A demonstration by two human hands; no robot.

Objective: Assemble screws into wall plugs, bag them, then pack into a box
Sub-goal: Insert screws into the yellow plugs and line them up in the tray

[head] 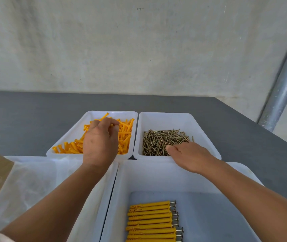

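Left hand (100, 142) in the far-left tray (90, 114), grip pinching a wall plug (112, 125). Right hand (189, 156) among the screws (158, 142), grip unclear. Assembled plugs (151, 219) near right lie crosswise, screw heads pointing right.

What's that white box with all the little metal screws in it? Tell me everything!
The screw tray is a white, plastic-looking rectangle with rounded corners and sloping walls. It sits flat on the dark grey table, just right of the wall-plug tray. A jumbled pile of brassy screws fills its near half; the far part is bare. The right hand reaches in and touches the pile.
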